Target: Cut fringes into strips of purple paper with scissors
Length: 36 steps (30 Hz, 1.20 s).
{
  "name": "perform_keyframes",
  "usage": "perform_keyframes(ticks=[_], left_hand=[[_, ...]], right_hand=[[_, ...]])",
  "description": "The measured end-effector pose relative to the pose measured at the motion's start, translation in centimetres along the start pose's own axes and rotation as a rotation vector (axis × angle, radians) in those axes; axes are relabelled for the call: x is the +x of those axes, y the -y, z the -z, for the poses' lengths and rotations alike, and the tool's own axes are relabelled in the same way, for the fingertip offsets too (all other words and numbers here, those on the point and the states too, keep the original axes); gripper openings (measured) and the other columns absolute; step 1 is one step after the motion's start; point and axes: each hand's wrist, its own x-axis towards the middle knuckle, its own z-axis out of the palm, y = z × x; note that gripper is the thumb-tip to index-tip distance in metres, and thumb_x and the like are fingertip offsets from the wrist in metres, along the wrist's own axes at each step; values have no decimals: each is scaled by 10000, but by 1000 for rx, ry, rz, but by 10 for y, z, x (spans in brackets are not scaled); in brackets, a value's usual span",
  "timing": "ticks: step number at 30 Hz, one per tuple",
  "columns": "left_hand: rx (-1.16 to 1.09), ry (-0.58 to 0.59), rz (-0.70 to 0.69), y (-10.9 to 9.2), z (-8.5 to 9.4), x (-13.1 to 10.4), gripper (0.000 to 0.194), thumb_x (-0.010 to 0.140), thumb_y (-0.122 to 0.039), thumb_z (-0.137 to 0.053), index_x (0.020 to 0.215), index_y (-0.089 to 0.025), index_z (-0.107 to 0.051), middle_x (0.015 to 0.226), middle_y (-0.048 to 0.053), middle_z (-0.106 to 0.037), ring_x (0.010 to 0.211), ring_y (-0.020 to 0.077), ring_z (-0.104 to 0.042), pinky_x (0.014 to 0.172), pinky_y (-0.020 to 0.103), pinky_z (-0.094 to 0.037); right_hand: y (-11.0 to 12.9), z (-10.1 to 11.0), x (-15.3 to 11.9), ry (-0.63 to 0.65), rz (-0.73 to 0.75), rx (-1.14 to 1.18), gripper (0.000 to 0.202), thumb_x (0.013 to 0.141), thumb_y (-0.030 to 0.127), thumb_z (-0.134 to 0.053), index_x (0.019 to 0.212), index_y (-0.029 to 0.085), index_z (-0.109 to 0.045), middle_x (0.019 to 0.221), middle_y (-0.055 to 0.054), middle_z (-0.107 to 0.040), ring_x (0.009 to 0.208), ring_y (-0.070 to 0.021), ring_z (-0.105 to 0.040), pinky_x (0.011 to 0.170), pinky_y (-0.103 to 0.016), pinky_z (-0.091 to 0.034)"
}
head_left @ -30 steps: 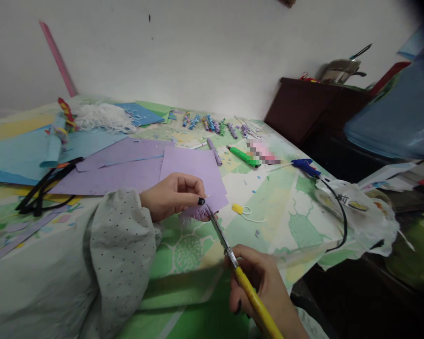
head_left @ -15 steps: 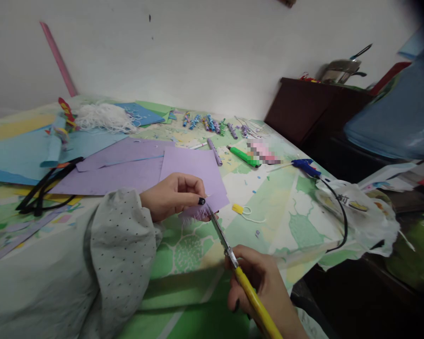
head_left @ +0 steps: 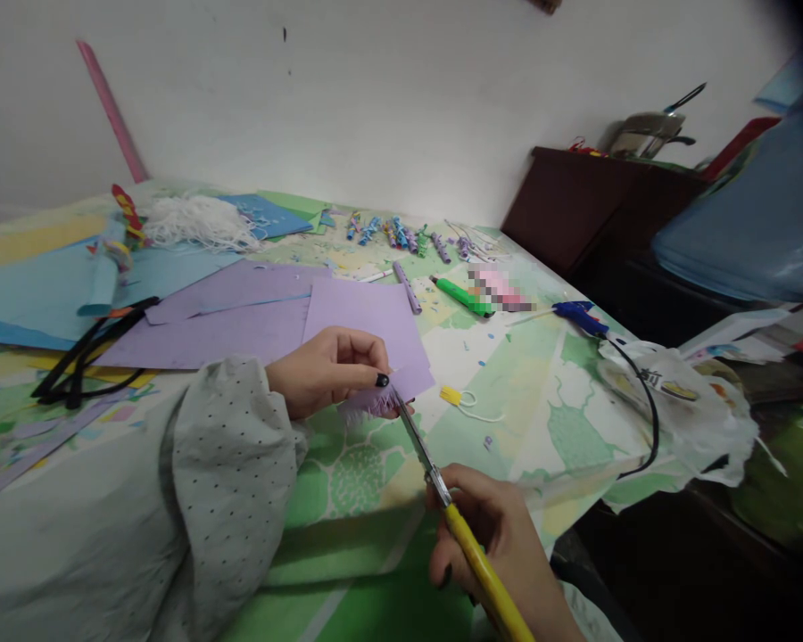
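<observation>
At five o'clock, right hand [head_left: 509, 526]: grip curled round the yellow handle of the scissors [head_left: 472, 542], blades pointing to eleven and apparently almost together.
Left hand [head_left: 335, 370], eight o'clock: grip pinched tight, thumb to fingers, on the purple strip [head_left: 411, 383], which sits at six, just below centre, touching or nearly touching the blade tips.
Latest change: over the past second the strip's plain end has edged slightly towards three; the scissors have hardly moved.
Fringe so far: fine cuts line the strip's lower edge left of the blades, the right end is uncut, so fringing looks partly done.
Worktop [head_left: 542, 374]: patterned cover, scattered paper bits; purple sheet [head_left: 361, 308] at centre, yellow tag [head_left: 451, 395] with white loop at five, green cutter [head_left: 461, 296] at two, blue glue gun [head_left: 579, 314] at three, light blue sheets [head_left: 40, 276] at nine.
Worktop's far side: rolled paper pieces [head_left: 396, 232] at twelve, white string heap [head_left: 197, 223] at ten.
Room: dark cabinet [head_left: 595, 205] at two, pale wall [head_left: 375, 107] at twelve.
</observation>
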Motion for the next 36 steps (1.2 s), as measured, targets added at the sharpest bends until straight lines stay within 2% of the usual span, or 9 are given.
perform_keyframes(ticks=[12,27,36], left_hand=[[-24,6,-10,2,0,1,148,620,-177,-754,608,-144,-610,527,-25,-583,524,154,-635,603,341,-581],[-13,16,-16,0,0,0,138,621,-176,-739,601,-149,-605,527,-26,-598,499,140,-616,608,355,-586],[5,2,-19,1,1,1,150,611,-183,-748,585,-151,-604,511,-34,-573,507,134,-608,587,306,-568]], right_hand=[[-1,0,0,-13,-4,-44,515,513,573,-834,642,173,-537,473,87,-286,452,-77,-236,383,-206,-164],[-2,0,0,-29,-2,-49,492,519,553,-833,625,178,-533,481,83,-274,461,-83,-232,384,-205,-163],[-2,1,1,-32,0,-97,504,536,590,-811,626,175,-537,471,82,-284,455,-82,-232,383,-205,-161]])
